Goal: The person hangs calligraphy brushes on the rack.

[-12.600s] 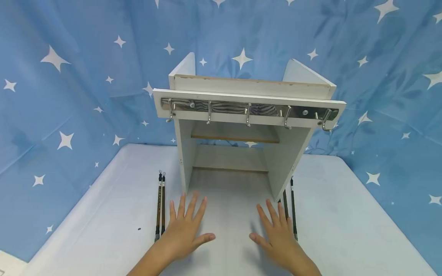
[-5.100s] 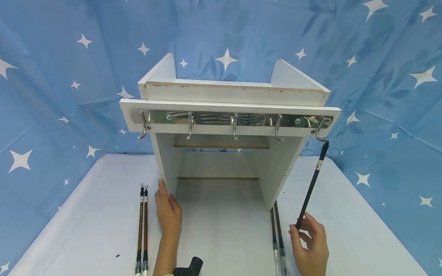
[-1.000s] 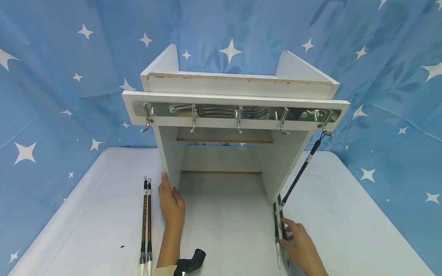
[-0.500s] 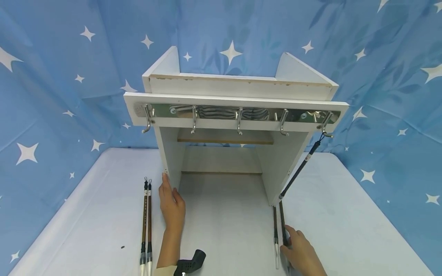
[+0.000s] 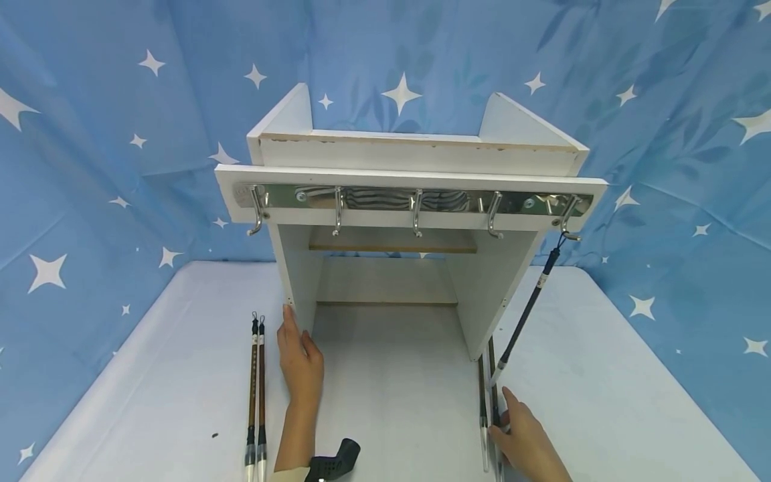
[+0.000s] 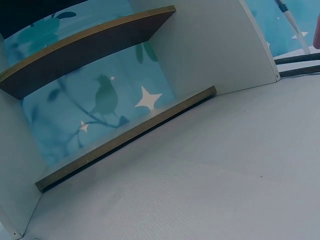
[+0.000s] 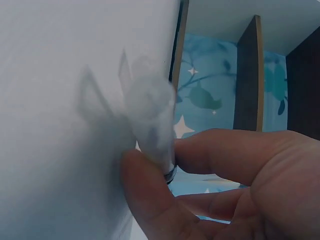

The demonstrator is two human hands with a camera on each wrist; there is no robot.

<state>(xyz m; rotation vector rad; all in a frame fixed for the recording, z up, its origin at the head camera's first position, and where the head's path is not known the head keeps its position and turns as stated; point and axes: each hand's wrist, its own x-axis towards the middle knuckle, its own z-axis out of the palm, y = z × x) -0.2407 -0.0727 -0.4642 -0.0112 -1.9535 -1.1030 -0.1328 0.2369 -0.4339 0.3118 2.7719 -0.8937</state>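
A white shelf unit (image 5: 421,150) with a metal hook rail (image 5: 452,200) stands on the table. From its rightmost hook hangs a black-handled calligraphy brush (image 5: 524,314) by its loop, tilted. My left hand (image 5: 301,365) rests its straight fingers on the lower left side panel. Two more brushes lie at the right; my right hand (image 5: 524,435) pinches the outer one (image 5: 494,402) near its clear cap between thumb and fingers. In the right wrist view the cap (image 7: 150,120) points toward the camera. The left hand is out of the left wrist view.
Two brown-handled brushes (image 5: 256,395) lie side by side left of my left arm. A small dark speck (image 5: 215,435) is on the white table (image 5: 150,402). Behind the unit hangs a blue star-patterned curtain (image 5: 385,40).
Earlier my right hand brought the black brush to the rightmost hook; it now hangs there, swinging. The right hand has come down to a lying brush. The left hand stays at the panel.
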